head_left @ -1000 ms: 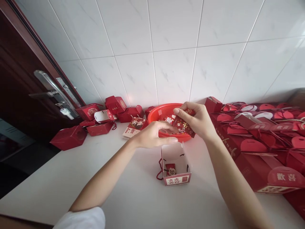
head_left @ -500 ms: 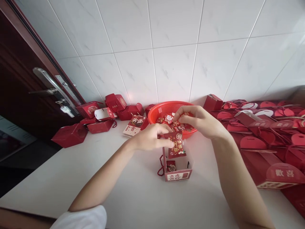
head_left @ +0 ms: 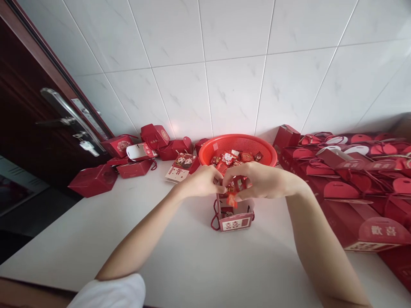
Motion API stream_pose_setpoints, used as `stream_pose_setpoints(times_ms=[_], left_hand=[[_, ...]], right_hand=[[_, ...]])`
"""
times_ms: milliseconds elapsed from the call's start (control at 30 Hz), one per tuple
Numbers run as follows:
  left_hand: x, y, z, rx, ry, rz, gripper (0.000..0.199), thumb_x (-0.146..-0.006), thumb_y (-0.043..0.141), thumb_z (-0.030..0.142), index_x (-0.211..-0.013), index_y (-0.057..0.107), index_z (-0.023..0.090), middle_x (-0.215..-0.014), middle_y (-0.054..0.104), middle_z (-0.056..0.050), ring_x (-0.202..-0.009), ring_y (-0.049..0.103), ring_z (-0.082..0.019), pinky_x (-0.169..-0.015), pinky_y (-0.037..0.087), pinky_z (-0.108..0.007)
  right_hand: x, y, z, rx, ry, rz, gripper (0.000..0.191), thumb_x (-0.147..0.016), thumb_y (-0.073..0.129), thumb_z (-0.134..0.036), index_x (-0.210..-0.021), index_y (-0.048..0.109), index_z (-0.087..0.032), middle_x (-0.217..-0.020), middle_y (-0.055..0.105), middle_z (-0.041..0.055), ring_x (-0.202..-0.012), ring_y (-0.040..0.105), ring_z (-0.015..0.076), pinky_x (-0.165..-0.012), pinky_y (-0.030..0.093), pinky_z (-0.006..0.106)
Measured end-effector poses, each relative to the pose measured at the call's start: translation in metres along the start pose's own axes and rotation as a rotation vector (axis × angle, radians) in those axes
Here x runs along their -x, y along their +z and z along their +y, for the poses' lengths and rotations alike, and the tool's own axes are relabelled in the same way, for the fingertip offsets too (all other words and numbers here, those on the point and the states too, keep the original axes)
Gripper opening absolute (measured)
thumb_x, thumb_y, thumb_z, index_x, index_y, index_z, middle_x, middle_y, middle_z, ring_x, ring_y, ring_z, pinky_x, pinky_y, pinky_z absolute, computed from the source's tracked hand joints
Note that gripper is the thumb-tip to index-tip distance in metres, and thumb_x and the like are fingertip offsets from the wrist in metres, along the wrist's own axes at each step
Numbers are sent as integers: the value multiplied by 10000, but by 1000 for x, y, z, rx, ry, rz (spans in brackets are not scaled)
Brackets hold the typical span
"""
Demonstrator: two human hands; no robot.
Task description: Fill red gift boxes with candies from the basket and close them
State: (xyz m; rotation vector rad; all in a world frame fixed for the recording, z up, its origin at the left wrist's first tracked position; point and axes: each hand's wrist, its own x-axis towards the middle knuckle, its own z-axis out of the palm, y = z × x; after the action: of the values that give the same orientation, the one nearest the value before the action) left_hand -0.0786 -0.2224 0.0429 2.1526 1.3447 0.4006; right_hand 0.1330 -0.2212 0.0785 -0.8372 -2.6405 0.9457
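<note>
A small open red-and-white gift box with a dark red cord handle stands on the table in front of me. My left hand is closed at its back left edge, its fingertips partly hidden. Over the opening, my right hand pinches a small orange-red wrapped candy. Part of a red packet with gold print shows between my hands. Inside the box, a small dark red piece lies at the left. Just behind stands a red plastic basket holding several wrapped sweets.
Many red gift boxes crowd the right side. Several more red boxes lie at the back left, beside a printed card box. A tiled wall closes off the back, and a dark door stands left.
My right hand has come from the basket down to the box with a candy. The red packet has dropped lower and is mostly hidden. The box has shifted slightly back and left.
</note>
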Motion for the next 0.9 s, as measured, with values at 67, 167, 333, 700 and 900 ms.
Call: stream_pose_setpoints(times_ms=[67, 167, 333, 700, 900], left_hand=[[-1, 0, -4, -5, -3, -36, 102, -712, 647, 232, -633, 657, 169, -573, 515, 36, -585, 440, -121, -552, 268, -270], [-2, 0, -7, -19, -18, -28, 143, -723, 639, 252, -608, 619, 169, -550, 466, 45, -546, 392, -108, -526, 233, -272], [-1, 0, -2, -39, -68, -13, 191, -720, 659, 288, -585, 583, 178, -540, 432, 48, -522, 353, -105, -507, 207, -282], [1, -4, -11, -51, -8, -12, 409, -680, 764, 320, -1065, 785, 183, -948, 761, -63, -864, 672, -240, -718, 484, -294], [9, -5, -17, 47, 18, -57, 419, -760, 738, 342, -1145, 754, 177, -1187, 741, -89, -1055, 682, -258, -874, 527, -329]], right_hand=[[-2, 2, 0, 39, 36, -6, 267, -786, 650, -87, -999, 726, -230, -980, 732, 10, -729, 635, 129, -561, 415, 222], [-2, 2, -2, 108, 44, 49, 319, -813, 587, -41, -1031, 726, -229, -936, 739, 7, -753, 654, 135, -606, 427, 230], [2, -2, -5, 205, 11, 232, 223, -838, 628, -124, -1021, 724, -210, -872, 725, 14, -692, 619, 136, -632, 415, 253], [28, 18, 32, 193, 122, 194, 183, -819, 654, -203, -996, 699, -208, -965, 709, 51, -795, 643, 178, -662, 462, 266], [47, 36, 51, -3, 153, 349, 180, -863, 573, -261, -983, 686, -191, -872, 725, 60, -718, 657, 173, -652, 531, 295]])
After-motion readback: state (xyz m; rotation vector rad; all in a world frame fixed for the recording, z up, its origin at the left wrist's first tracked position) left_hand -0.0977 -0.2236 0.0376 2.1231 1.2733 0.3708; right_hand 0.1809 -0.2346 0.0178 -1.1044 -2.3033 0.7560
